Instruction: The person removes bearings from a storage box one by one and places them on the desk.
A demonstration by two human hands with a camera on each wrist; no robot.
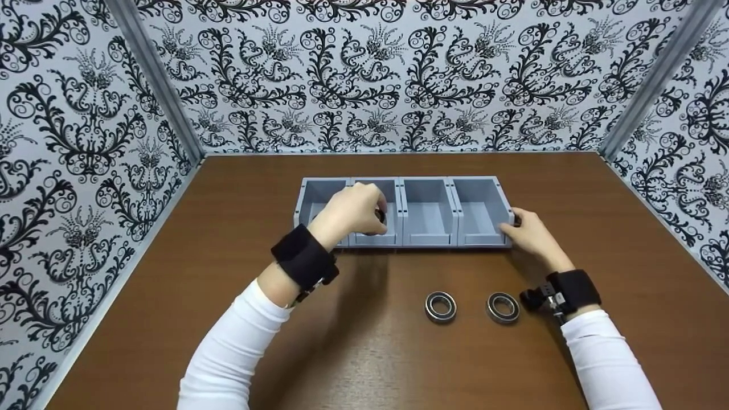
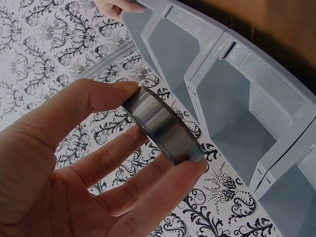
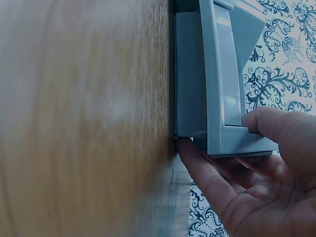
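Between thumb and fingertips my left hand [image 1: 356, 209] pinches a ball bearing [image 2: 163, 126], its shiny steel outer ring facing the left wrist camera. That hand is above the second compartment from the left of a grey four-part bin [image 1: 428, 240]. In the head view the fingers hide most of the bearing. My right hand [image 1: 534, 234] grips the bin's right end wall, thumb over the front corner and fingers along the outside, as the right wrist view [image 3: 266, 173] shows. On the table in front of the bin lie two more bearings, a left one [image 1: 441, 320] and a right one [image 1: 503, 320].
The bin stands on a brown wooden table [image 1: 228, 273] towards its back edge. Patterned black-and-white panels [image 1: 364, 74] close off the back and sides, with grey metal posts [image 1: 156, 74] at the corners. The right forearm passes close beside the right bearing.
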